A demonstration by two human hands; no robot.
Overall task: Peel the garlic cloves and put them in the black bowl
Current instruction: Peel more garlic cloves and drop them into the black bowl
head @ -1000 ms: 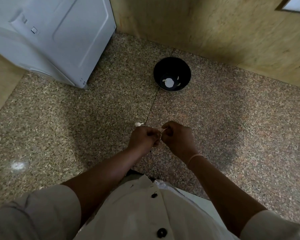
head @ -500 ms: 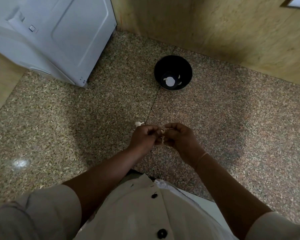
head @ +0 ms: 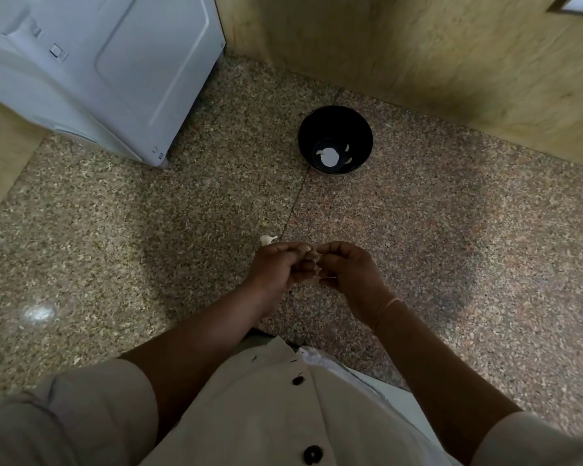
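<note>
Glossy speckled stone floor point(head: 451, 247), glossy black bowl point(head: 320, 129), papery garlic skin point(head: 313, 255)

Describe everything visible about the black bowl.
The black bowl is round, deep and glossy-looking, standing upright on the speckled stone floor near the wooden wall, well beyond both hands. Inside lie a few pale pieces, apparently peeled garlic, one large and two smaller slivers. Nothing touches it except the floor; a floor seam runs up to its near edge.

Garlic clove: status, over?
Left hand and right hand pinch garlic clove, skin partly off. Black bowl holds peeled pieces. Loose garlic piece on floor. Path clear.
</note>
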